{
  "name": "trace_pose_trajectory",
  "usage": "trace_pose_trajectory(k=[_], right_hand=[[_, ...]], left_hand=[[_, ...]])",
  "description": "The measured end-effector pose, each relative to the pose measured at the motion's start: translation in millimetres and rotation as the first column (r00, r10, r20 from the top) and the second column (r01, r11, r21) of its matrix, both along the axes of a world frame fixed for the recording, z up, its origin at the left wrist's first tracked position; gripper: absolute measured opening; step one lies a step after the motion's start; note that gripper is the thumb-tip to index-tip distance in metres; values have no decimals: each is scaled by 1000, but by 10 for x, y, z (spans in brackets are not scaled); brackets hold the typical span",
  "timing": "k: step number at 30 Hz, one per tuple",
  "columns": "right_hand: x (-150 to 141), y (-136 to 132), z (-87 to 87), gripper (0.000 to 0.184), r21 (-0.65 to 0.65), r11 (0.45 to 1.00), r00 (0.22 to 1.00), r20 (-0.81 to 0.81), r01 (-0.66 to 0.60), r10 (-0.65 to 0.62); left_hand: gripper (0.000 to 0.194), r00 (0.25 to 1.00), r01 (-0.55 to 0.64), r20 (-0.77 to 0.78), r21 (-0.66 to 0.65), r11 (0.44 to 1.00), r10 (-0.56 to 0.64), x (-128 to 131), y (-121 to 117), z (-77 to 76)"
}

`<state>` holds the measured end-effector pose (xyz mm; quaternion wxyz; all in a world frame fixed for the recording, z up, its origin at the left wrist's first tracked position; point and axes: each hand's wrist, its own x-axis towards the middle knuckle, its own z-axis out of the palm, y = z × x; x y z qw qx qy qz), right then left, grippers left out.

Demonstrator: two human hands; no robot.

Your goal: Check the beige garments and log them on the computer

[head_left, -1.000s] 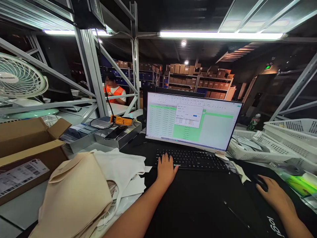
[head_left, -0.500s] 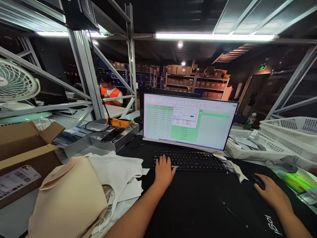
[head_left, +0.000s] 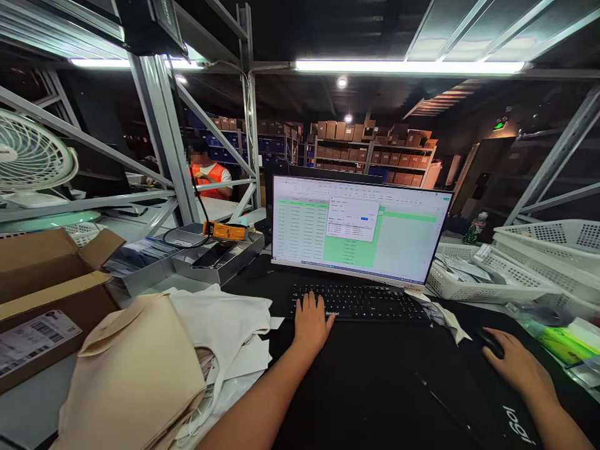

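My left hand [head_left: 311, 319] rests on the left part of a black keyboard [head_left: 370, 302], its fingers stretched out over the keys. At the right, my right hand [head_left: 518, 360] is curved over a dark computer mouse [head_left: 490, 341] on a black desk mat [head_left: 375, 381]. Behind the keyboard stands a monitor [head_left: 300, 231] with a green-and-white spreadsheet and a small pop-up window; its text is too small to read. Left of my left forearm lies folded beige cloth [head_left: 135, 369] on white cloth [head_left: 234, 312].
An open cardboard box [head_left: 42, 319] sits far left, near a fan [head_left: 32, 153]. An orange device [head_left: 227, 231] lies on a grey metal tray [head_left: 220, 273]. White baskets [head_left: 497, 292] line the right side. A person [head_left: 210, 175] in an orange vest is behind the rack frame.
The view has shifted very slightly. Both hands stay in place on the keyboard and the mouse. Rows in the pop-up window look slightly different.
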<state>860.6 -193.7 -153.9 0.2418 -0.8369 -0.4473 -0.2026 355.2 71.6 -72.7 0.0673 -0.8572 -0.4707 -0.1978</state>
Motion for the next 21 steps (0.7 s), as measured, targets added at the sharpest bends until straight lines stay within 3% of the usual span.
trace_pose_trajectory(k=[21], right_hand=[[94,-30,-52,58,-46,999,998,-56,20,-22]], left_hand=[[58,1000,-19,-10,-8,1000,19,-3,-19,11]])
